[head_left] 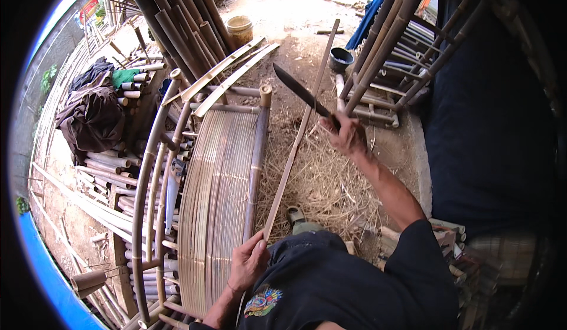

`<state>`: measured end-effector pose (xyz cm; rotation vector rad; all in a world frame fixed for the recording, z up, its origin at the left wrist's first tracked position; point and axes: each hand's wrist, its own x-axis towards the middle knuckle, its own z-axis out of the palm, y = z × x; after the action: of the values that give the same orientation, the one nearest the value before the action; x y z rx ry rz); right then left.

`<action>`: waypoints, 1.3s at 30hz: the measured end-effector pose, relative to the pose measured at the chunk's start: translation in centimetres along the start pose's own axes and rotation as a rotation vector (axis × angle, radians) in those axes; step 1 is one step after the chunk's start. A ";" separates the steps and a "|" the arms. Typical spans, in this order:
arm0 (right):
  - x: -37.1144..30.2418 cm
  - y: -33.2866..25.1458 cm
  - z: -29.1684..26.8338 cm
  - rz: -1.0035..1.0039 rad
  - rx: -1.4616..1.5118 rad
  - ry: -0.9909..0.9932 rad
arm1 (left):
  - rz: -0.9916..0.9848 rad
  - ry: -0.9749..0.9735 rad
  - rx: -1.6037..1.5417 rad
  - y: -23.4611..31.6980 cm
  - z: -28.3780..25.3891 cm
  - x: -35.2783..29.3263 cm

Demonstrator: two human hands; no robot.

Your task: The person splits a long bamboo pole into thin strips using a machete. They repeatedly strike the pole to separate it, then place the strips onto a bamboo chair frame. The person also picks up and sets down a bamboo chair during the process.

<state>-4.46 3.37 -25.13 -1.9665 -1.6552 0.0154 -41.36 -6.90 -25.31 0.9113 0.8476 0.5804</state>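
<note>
A long, narrow bamboo strip (293, 147) slants up and away from me, its near end gripped in my left hand (248, 260) close to my body. My right hand (345, 134) is closed round the handle of a machete (298, 93). The dark blade points up and to the left and crosses the strip partway along; I cannot tell whether the two touch. Just left of the strip stands a bamboo bench (218, 194) with a slatted seat. Two pale split bamboo pieces (236, 80) lie across its far end.
Bamboo shavings (325, 176) cover the ground before me. Dark bamboo poles (183, 23) lean at the far left, near a yellowish bucket (240, 30). A black bucket (341, 59) stands by a bamboo frame (384, 64) at right. A handsaw (173, 194) hangs by the bench; cut bamboo is piled leftward.
</note>
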 end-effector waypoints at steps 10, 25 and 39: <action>4.1 7.5 -6.0 0.196 -0.071 0.112 | -0.038 -0.060 0.081 -2.6 -3.3 -4.7; 6.0 9.6 -9.0 -0.491 -0.224 0.271 | -0.077 -0.013 0.186 -6.6 -8.6 -7.3; -0.4 -1.6 -2.4 -0.160 0.099 -0.035 | -0.103 -0.166 -0.374 2.2 0.8 5.9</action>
<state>-5.11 2.11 -22.61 -1.7662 -1.7949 0.0699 -37.63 -1.77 -25.40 0.5623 0.6061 0.5429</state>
